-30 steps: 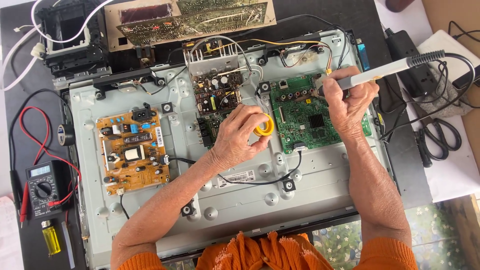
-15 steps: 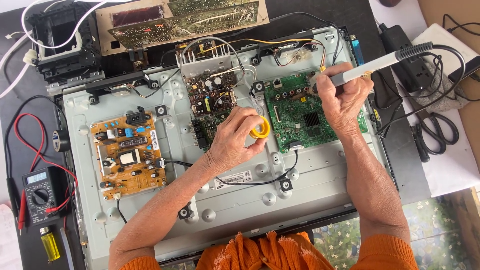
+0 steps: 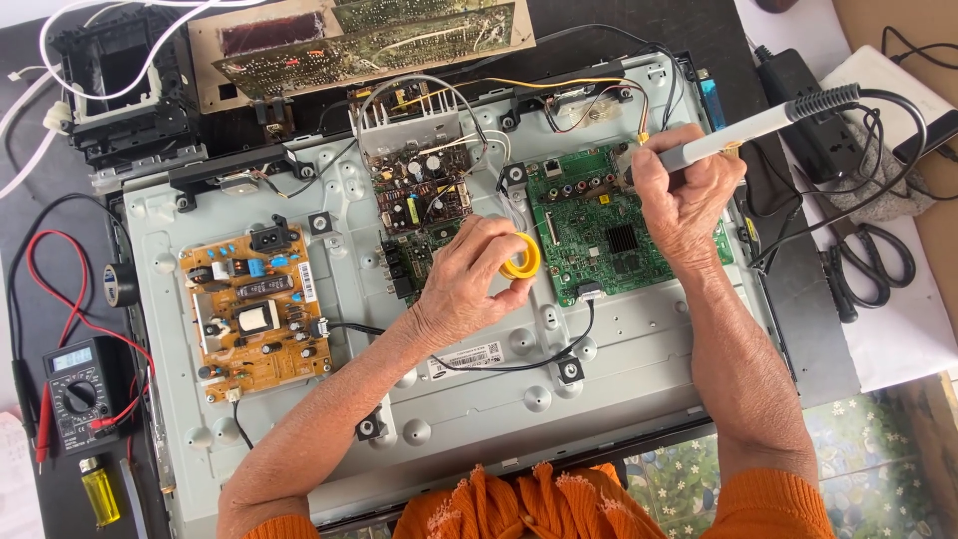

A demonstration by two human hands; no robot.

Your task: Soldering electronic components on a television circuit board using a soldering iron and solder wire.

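My left hand point(image 3: 477, 279) grips a small round yellow tin point(image 3: 523, 258) over the grey metal back panel point(image 3: 639, 349) of an opened flat screen. My right hand point(image 3: 684, 200) is closed around a soldering iron point(image 3: 758, 130) with a grey shaft and black grip. The iron's tip is hidden behind my fingers at the upper edge of the green main board point(image 3: 599, 225). A dark green board point(image 3: 424, 200) with capacitors lies just left of the tin.
An orange power board point(image 3: 254, 309) sits at the panel's left. A black multimeter point(image 3: 78, 394) with red leads lies at the far left, a yellow lighter point(image 3: 100, 496) below it. Black scissors point(image 3: 878, 265) and a power strip point(image 3: 813, 125) lie right. Old circuit boards point(image 3: 379, 35) lie behind.
The view has shifted slightly. My right hand with the soldering iron stays at the green board's upper edge, and my left hand keeps hold of the yellow tin.
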